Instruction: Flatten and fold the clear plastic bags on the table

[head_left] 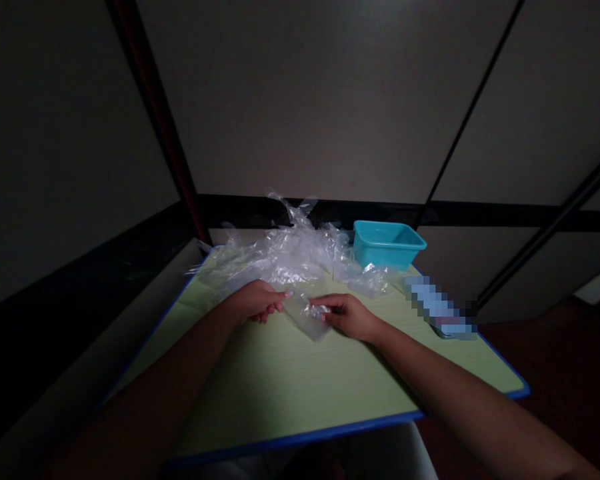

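Between my hands, a small clear plastic bag hangs just above the table top. My left hand pinches its upper left edge between thumb and finger, with the other fingers curled in. On the other side, my right hand grips the bag's right side with its fingertips. Whether anything lies inside the bag is too unclear to tell. Right behind my hands spreads a heap of crumpled clear plastic bags.
A turquoise plastic basin stands at the back right. A blurred-out bluish flat item lies along the right edge. The pale yellow-green table has a blue rim, and panelled walls close in behind and to the left.
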### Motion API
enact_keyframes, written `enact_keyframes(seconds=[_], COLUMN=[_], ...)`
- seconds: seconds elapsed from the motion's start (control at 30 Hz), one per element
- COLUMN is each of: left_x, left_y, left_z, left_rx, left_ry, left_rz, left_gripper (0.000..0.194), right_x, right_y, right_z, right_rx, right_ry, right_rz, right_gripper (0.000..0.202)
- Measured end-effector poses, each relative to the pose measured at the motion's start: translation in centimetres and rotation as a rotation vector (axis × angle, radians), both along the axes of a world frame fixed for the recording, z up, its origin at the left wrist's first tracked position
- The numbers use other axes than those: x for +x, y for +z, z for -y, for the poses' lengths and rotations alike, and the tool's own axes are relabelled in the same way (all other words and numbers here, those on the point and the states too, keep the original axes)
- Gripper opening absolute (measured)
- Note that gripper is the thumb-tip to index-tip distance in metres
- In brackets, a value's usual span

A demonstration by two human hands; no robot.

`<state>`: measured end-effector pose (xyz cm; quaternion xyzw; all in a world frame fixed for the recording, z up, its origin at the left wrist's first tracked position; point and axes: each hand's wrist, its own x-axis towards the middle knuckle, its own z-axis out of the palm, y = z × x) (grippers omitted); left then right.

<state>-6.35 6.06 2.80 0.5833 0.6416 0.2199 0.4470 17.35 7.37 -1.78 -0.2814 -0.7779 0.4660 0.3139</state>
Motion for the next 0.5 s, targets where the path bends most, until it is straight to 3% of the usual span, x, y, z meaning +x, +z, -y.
enact_keyframes(seconds=[0.5], left_x=[0.42], left_y=[-0.58], left_z=[-0.02], left_rx=[0.041], left_ry=[0.015], left_rz=[0.063], left_gripper=[0.033], right_x=[-0.06], right_y=[0.25], right_z=[0.02], right_rx=[-0.096], right_ry=[0.027], right_rz=[-0.063], right_gripper=[0.045])
